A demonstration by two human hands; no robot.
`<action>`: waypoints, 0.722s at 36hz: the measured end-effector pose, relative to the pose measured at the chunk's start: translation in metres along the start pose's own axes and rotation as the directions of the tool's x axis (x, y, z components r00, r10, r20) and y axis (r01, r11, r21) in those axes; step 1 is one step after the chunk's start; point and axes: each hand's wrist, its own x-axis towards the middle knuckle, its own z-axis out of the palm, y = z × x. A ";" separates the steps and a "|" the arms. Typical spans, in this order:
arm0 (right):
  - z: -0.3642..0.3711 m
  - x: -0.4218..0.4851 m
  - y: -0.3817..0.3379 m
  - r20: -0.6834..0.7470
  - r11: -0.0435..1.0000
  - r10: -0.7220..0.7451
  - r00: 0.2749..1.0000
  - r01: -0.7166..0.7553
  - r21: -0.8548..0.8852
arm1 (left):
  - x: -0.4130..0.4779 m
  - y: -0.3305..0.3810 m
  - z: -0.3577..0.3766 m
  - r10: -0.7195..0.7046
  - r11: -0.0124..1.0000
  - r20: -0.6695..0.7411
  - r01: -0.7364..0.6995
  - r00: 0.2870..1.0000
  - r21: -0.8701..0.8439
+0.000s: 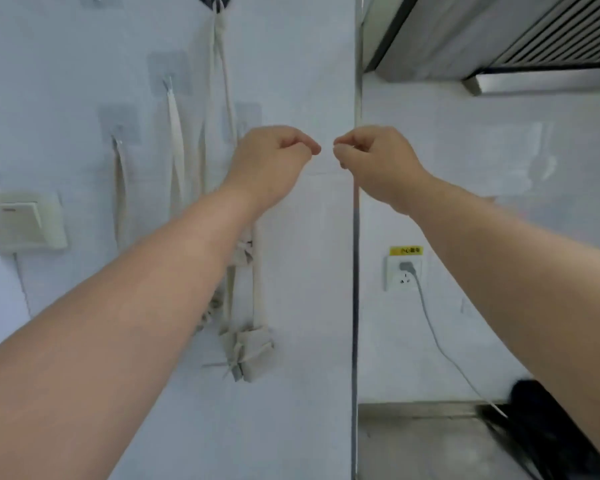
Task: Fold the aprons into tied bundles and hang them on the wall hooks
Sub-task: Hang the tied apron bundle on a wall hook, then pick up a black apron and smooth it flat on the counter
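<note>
1. Both hands are hanging in the air in front of the wall [291,64], close together but not touching. The left hand [274,157] is curling its fingers in against the thumb, and the right hand [374,161] is doing the same. Nothing is showing in either pinch, so as far as I can see both are holding nothing.
2. The aprons are already up on the wall. Pale straps [175,133] are hanging down from adhesive hooks [168,81], and one folded, tied bundle [248,348] is dangling low, below the left forearm. A second knot seems to be sitting higher up, but the forearm is hiding most of it.
3. Going by this, the folding and tying of those pieces is looking finished, and the hanging too, at least for the straps in view. How many aprons are up in all I cannot tell, since the arm is covering part of the row.
4. No loose apron is showing anywhere. The steel desk [413,445] at lower right is carrying only a dark, blurred object [551,427].
5. My reading is that the task is nearing its end, or the person is pausing between aprons.
</note>
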 end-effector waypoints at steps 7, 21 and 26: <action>-0.070 -0.101 0.067 0.075 0.969 0.235 0.969 -0.227 -0.096 | -0.071 0.014 0.094 -0.140 0.981 0.216 0.166 0.966 -0.105; -0.319 -0.327 0.222 0.004 0.677 0.675 0.738 -0.616 -0.402 | -0.257 0.112 0.382 -0.230 0.843 0.619 0.471 0.751 -0.258; -0.364 -0.369 0.259 -0.005 0.582 0.770 0.638 -0.706 -0.403 | -0.300 0.120 0.444 -0.251 0.824 0.704 0.528 0.665 -0.206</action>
